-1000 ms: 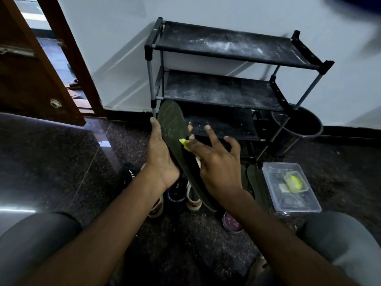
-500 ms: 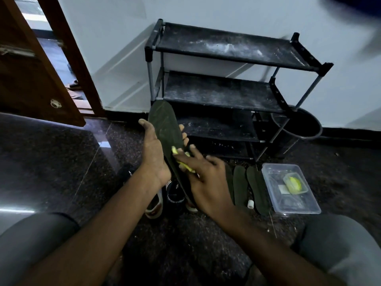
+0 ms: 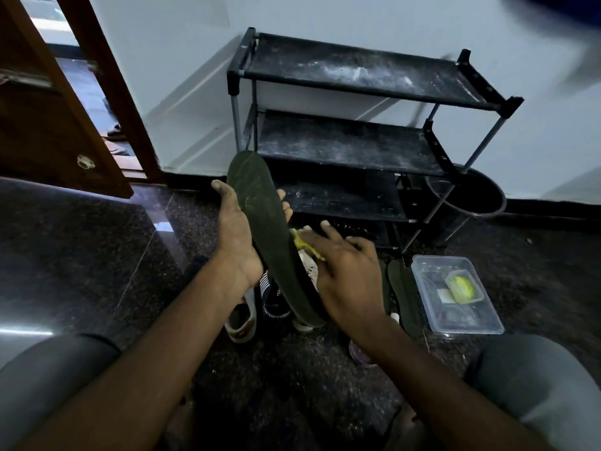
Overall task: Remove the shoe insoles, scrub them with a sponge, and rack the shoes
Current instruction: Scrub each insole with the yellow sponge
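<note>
Black shoe rack (image 3: 357,144) behind; shoes (image 3: 240,322), spare insoles (image 3: 405,294), clear tub (image 3: 461,325) on floor below hands. Left hand (image 3: 235,242) grips insole (image 3: 260,219) tilted upright, thumb and fingers round edges. Right hand (image 3: 348,278), fingers spread flat, presses yellow sponge (image 3: 304,246) against insole.

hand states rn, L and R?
Left hand: closed, holding the insole.
Right hand: open, straight fingers pressing the sponge on the insole.
</note>
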